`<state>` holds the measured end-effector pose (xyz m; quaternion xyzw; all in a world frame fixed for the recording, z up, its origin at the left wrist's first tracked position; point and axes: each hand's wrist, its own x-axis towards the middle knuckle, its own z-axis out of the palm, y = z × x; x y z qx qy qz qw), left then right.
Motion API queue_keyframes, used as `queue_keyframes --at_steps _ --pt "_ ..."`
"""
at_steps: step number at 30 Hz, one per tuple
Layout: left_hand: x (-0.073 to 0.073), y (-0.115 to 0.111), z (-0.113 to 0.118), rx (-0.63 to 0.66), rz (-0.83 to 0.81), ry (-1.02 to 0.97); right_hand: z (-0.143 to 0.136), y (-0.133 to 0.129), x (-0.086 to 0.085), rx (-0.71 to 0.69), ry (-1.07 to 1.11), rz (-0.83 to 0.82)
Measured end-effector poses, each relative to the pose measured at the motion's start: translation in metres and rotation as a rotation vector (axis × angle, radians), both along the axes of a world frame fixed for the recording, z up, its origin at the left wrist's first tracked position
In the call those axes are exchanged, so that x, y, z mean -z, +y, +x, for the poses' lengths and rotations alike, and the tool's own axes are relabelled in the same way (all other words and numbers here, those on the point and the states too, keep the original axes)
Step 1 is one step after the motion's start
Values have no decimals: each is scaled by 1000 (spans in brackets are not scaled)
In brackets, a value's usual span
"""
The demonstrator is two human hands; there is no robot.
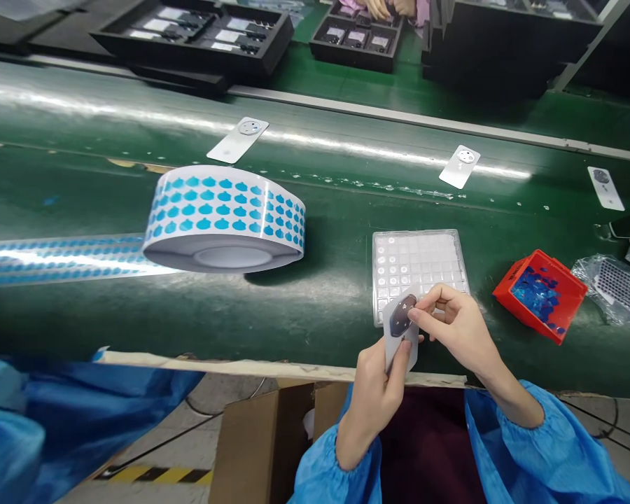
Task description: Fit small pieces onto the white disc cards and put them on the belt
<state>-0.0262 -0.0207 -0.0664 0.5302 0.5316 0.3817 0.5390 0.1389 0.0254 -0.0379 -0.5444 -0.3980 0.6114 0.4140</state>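
Nearest of all, the left hand (pixel 372 392) is gripping a white card (pixel 399 336) from below, fingers clenched on its lower edge, at the near edge of the green tabletop (pixel 320 294). The right hand (pixel 451 322) is pinching at a dark round part (pixel 403 313) sitting on the card's top, fingertips touching it. A cardboard box (pixel 257 441) is standing below, left of the hands. Just beyond the hands a clear tray (pixel 418 262) is lying, small pieces filling only its leftmost cells. To its right a red bin (pixel 540 294) is holding blue scraps. Further left a roll of blue stickers (pixel 225 217) is trailing its strip leftward. Beyond, three white cards (pixel 239 138) are lying well apart on the belt. Farthest, black trays (pixel 194 35) are holding parts
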Motion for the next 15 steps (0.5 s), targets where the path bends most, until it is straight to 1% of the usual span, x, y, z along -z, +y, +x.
queue_keyframes --at_steps 2,5,7,9,11,13,15 --pt "-3 -1 0 10 -68 -67 2 1 1 -9 -6 1" --pt "-8 -3 0 4 -233 -195 4 4 5 -16 -11 47" --pt "-9 -5 1 -21 -331 -273 5 5 6 -30 -5 72" --pt "-9 -7 2 -57 -389 -324 5 5 7 -25 -41 97" --pt "-8 -8 4 -96 -409 -328 4 4 7 -1 -170 151" --pt "-6 -8 7 -117 -422 -321 4 3 6 30 -342 246" --pt "-5 -6 10 -130 -433 -342 4 3 5 36 -460 339"
